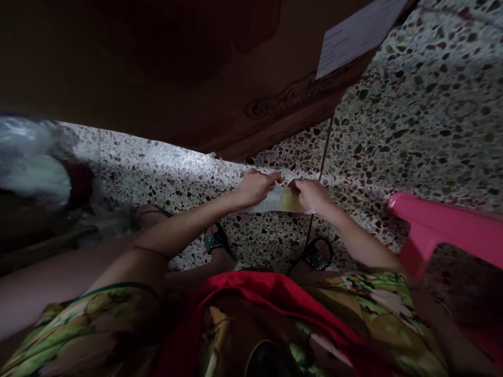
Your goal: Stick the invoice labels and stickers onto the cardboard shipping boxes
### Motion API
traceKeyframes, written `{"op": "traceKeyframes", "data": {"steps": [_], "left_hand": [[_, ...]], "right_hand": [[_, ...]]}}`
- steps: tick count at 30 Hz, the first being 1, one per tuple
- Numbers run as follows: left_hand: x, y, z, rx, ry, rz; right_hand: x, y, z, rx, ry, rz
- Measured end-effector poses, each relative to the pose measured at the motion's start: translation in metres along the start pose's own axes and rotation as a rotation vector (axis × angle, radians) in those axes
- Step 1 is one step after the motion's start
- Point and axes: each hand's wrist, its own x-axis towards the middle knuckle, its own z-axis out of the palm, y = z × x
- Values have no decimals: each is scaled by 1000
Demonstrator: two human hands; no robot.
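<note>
A flat printed strip (275, 201), pale with a yellow patch and small lines of text, spans the space between my two hands. I cannot tell whether it is paper or a plastic packet. My left hand (256, 188) is closed on its left part, with the fingers bent over the top edge. At the right end, beside the yellow patch, my right hand (314, 197) pinches it. A small white bit (310, 211) shows under the right palm. The strip is above the floor, between my sandalled feet and a large brown carton.
The large brown carton (188, 78) fills the upper left, with a white printed sheet (357, 39) on it. To the right is a pink plastic stool (444, 222). Clear plastic bags (31, 157) lie at left. The floor (412, 146) is speckled terrazzo.
</note>
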Motion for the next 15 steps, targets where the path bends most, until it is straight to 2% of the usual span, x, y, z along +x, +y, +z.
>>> {"op": "traceKeyframes", "data": {"steps": [2,4,6,8,10,12,15], "left_hand": [[5,3,7,45,136,-74],[11,2,14,-131,220,-60],[16,-2,21,-530,177,-8],[20,-5,27,-964,70,30],[21,-5,29,-1231,4,67],[20,-4,26,-1295,10,104],[17,-3,13,-1234,43,148]], "right_hand": [[1,2,1,75,70,-24],[1,8,-2,243,112,-69],[-1,12,-7,490,70,-104],[-6,14,-12,763,-20,-108],[-12,10,-16,979,-84,-81],[-17,5,-17,1108,-116,-31],[-18,-3,-18,1167,-125,73]]}}
